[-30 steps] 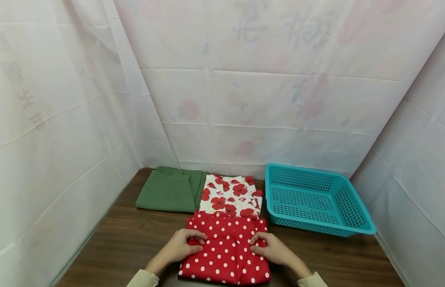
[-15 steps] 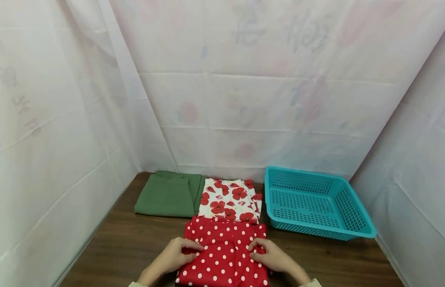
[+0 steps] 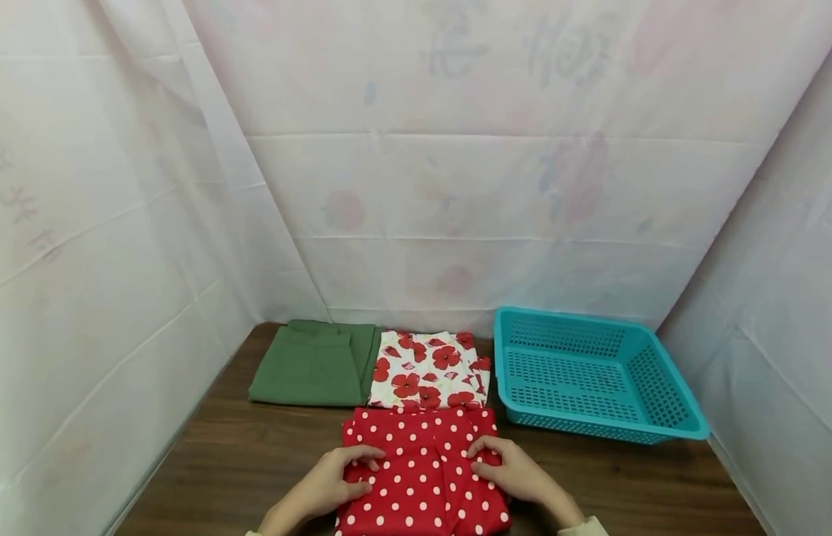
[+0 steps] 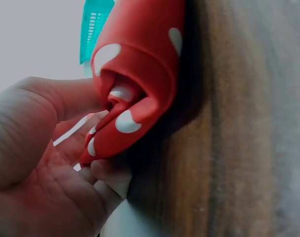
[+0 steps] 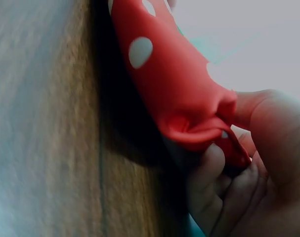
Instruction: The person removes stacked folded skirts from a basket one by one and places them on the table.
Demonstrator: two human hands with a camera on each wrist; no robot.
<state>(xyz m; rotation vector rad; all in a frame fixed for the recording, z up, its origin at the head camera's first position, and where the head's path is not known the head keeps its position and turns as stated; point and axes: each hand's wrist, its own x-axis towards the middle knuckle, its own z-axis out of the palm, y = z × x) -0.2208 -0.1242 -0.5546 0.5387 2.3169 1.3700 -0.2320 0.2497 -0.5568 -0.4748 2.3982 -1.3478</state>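
Observation:
A folded red cloth with white polka dots lies on the wooden table near its front edge. My left hand grips its left edge, with the thumb on top and the fingers underneath, as the left wrist view shows on the red cloth. On the opposite side my right hand grips the right edge the same way; the right wrist view shows the red cloth pinched between thumb and curled fingers. The cloth's edges are raised slightly off the table.
Behind the red cloth lie a folded white cloth with red poppies and, to its left, a folded green cloth. A teal plastic basket, with nothing in it, stands at the back right. White sheeting walls in the table on three sides.
Both hands have stayed on the red cloth's sides, shifting it slightly toward me and away from the poppy cloth. The head view has tilted a little.

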